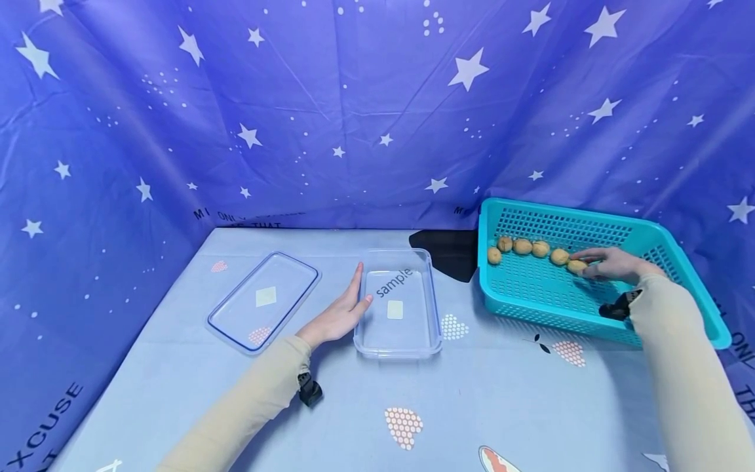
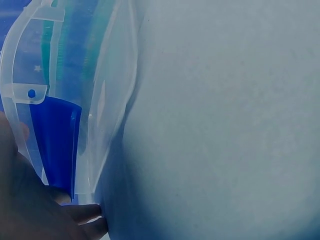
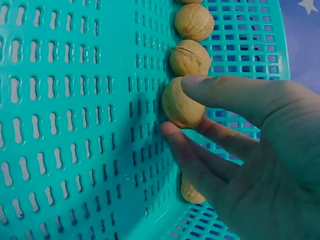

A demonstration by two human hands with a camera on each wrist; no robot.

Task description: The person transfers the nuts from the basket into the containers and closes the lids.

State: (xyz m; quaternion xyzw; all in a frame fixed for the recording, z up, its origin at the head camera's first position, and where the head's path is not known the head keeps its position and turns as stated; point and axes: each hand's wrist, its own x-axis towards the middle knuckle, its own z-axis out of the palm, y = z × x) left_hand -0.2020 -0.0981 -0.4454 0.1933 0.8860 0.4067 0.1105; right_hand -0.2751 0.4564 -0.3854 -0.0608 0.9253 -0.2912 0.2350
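At the right, my right hand (image 1: 610, 262) reaches into the teal basket (image 1: 531, 305). Its thumb and fingers pinch a walnut (image 3: 182, 105), the nearest to the hand in a row of several walnuts (image 1: 522, 246). Another walnut (image 3: 191, 190) is partly hidden behind the fingers in the right wrist view. My left hand (image 1: 336, 318) lies with straight fingers along the left side of a clear plastic container (image 1: 401, 341), its thumb at the rim. The container stands lidless, with a pale square label on its bottom.
Left of the container lies a clear lid (image 1: 242, 314) with a blue seal and a pale square label. A black patch (image 1: 445, 252) shows between container and basket. A starry blue curtain (image 1: 354, 118) rises behind the cloth-covered table (image 1: 472, 406).
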